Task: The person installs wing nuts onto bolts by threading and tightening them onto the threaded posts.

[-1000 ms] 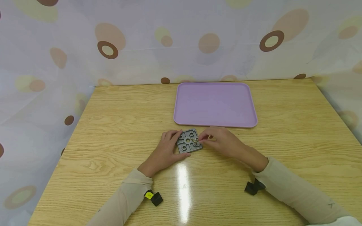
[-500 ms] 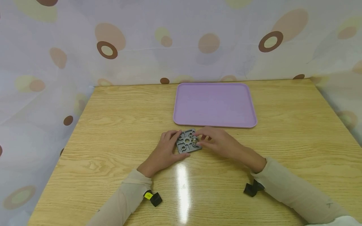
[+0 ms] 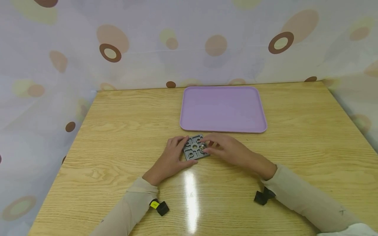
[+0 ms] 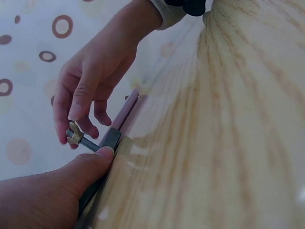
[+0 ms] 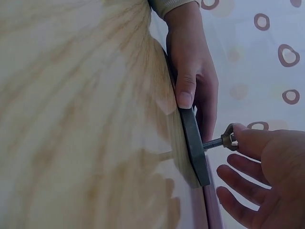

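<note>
A square grey metal plate (image 3: 195, 147) with round holes and raised ribs lies on the table. My left hand (image 3: 172, 158) grips it from the left, thumb along the near edge and fingers at the far edge. A threaded bolt (image 4: 89, 144) stands up from the plate's right side, with a brass-coloured wing nut (image 4: 74, 134) near its free end. My right hand (image 3: 231, 148) curls its thumb and forefinger around the wing nut; a fingertip touches it in the right wrist view. The other right fingers (image 5: 240, 183) hang loosely bent.
A lilac tray (image 3: 223, 130) lies just beyond the plate on the wooden table (image 3: 133, 114). A spotted cloth (image 3: 189, 65) hangs behind the table and along its sides. Dark camera mounts (image 3: 162, 208) sit at both wrists.
The right thumb and forefinger, close together at the wing nut a second ago, have spread to either side of it. The left hand and plate stay in place.
</note>
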Demonstrator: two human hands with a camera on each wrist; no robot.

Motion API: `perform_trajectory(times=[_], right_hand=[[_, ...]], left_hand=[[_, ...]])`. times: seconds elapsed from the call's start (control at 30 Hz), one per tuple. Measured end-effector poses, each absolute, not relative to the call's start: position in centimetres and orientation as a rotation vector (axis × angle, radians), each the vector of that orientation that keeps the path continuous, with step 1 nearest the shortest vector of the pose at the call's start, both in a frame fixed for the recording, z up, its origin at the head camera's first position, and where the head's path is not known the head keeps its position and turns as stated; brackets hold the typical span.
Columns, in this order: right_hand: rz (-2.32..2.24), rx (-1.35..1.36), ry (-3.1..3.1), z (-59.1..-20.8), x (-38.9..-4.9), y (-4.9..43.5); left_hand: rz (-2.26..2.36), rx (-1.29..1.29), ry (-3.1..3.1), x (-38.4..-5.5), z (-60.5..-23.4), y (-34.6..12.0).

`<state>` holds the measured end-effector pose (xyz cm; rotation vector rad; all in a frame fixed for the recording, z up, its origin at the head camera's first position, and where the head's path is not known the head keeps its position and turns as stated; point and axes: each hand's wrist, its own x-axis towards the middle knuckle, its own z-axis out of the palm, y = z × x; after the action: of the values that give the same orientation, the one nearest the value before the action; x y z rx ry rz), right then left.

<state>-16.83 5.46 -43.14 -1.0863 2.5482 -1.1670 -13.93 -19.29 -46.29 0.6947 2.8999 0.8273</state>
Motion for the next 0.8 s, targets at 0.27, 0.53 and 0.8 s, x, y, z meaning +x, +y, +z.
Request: perform_trajectory(times=[0.27, 0.53, 0.8], right_hand=[[-1.155, -1.058, 2.608, -43.11, -16.96, 5.74], [-1.133, -1.087, 2.67, -43.01, -16.9, 5.6], [-1.169, -1.111, 2.618, -42.97, -16.82, 5.58]], left_hand=[[0.822, 0.71, 2.913, -13.96, -46.32, -19.28], [0.831, 0.709, 2.91, -13.8, -46.37, -19.45], [0.828, 0.729, 2.917, -13.97, -46.44, -19.41]])
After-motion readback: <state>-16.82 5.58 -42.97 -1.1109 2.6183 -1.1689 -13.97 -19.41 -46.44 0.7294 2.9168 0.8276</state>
